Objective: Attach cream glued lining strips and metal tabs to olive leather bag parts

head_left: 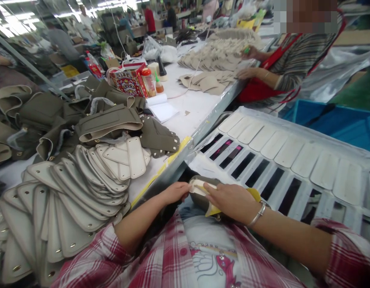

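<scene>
My left hand (pixel 175 191) is closed, pinching the edge of a small cream and olive leather piece (pixel 198 188) held over my lap. My right hand (pixel 230 201) is closed over the same piece from the right and grips a yellow tool (pixel 254 193) whose tip sticks out below the palm. A silver bangle circles my right wrist. Beside my left arm, a fanned stack of cream leather pieces (pixel 67 196) with brass studs lies on the white table (pixel 197 108).
Olive bag parts (pixel 107 122) are heaped behind the stack. A slotted white rack (pixel 293 160) with cream pieces laid on it stands at the right, a blue bin (pixel 347 124) beyond. A person in a striped top and red apron (pixel 278 76) works at the table's far end.
</scene>
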Tool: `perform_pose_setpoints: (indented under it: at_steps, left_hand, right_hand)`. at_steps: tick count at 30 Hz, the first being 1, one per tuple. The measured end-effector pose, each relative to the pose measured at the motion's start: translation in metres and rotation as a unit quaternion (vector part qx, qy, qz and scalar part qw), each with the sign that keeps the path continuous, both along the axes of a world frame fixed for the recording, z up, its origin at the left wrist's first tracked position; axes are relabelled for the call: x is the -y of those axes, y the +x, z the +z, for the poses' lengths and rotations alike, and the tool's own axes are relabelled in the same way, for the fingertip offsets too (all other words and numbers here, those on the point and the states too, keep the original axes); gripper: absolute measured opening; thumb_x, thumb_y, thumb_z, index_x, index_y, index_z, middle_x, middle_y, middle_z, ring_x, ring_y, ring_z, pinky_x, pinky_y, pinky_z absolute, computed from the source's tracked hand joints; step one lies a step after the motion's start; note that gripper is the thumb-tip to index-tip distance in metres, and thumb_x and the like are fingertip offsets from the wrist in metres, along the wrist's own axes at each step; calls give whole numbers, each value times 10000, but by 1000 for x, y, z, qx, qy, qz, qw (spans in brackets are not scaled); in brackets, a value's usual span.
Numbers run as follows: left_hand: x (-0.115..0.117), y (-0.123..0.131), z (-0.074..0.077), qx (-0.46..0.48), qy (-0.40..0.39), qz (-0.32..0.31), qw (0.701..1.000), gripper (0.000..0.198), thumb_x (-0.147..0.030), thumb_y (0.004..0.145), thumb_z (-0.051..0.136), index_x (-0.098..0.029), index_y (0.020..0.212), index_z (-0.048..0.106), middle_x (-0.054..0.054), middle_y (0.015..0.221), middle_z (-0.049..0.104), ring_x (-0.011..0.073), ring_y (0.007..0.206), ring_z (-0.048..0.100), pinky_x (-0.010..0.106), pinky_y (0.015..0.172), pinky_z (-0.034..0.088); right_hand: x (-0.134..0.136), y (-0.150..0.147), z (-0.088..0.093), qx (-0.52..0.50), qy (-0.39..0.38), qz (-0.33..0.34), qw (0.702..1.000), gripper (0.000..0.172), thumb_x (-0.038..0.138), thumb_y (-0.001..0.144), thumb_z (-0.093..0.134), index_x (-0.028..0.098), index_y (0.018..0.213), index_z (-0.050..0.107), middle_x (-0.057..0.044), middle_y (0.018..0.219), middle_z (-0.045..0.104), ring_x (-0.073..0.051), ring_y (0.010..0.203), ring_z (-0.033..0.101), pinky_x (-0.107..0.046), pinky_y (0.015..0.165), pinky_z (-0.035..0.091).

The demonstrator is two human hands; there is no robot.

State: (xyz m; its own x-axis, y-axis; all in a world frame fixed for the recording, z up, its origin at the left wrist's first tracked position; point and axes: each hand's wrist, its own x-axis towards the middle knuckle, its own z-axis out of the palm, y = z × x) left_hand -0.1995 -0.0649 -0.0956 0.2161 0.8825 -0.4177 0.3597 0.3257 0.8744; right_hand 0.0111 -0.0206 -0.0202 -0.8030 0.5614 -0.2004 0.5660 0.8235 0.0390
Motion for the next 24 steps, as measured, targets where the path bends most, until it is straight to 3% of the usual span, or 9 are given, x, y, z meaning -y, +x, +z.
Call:
perform_pose_setpoints:
  at_steps: [2,3,5,7,15,19,22,24]
  left_hand:
    - [8,0,-13,153,-37,63,986,674,-732,789,117,-178,550,417,4,493,455,117,487,477,249,526,420]
    - [12,3,-18,238,-54,103,964,672,-739,787,133,-177,543,409,-4,475,435,114,478,470,248,519,415]
    - [18,9,-24,366,-74,175,911,591,-707,790,314,-173,553,406,-31,457,396,102,460,448,236,506,395]
    - [21,16,-24,403,-65,214,888,491,-607,783,484,-172,574,396,-55,463,369,85,453,418,218,497,373]
    - [13,18,-23,331,-56,223,915,500,-590,744,553,-181,523,371,-74,389,323,70,367,338,211,416,296]
    - [12,12,-14,164,25,222,961,532,-609,802,441,-170,503,417,-53,387,370,77,377,367,217,433,305]
    - [14,7,-3,64,91,227,968,494,-567,839,400,-168,551,445,-43,454,418,86,433,408,212,462,340]
    - [18,3,0,46,110,252,960,444,-523,858,386,-168,605,472,-35,518,453,94,483,444,211,488,373]
  right_hand:
    - [0,3,-8,-7,9,-2,1000,396,461,933,279,260,1233,440,-42,756,639,-215,632,630,-249,451,307]
    - [1,4,-11,-9,14,-5,1000,405,468,932,271,262,1240,436,-40,750,637,-212,616,627,-249,444,303]
    - [2,4,-15,-8,23,-9,1000,413,471,934,261,263,1245,436,-38,737,633,-208,594,621,-251,435,304]
    - [3,5,-16,-10,25,-12,1000,413,466,935,259,260,1244,440,-37,732,633,-206,592,619,-256,438,319]
    - [6,4,-20,-27,11,-28,999,426,477,927,284,260,1251,458,-38,738,643,-207,614,624,-274,486,396]
    - [7,4,-12,-29,-29,-42,998,452,489,926,265,259,1261,465,-51,779,656,-223,676,633,-303,547,445]
    - [0,24,-3,-99,-117,-115,981,477,501,925,244,257,1279,451,-70,949,666,-233,823,635,-354,687,483]
    - [-8,53,0,-201,-162,-227,939,511,512,923,221,223,1267,465,-90,1110,621,-224,952,603,-360,806,469]
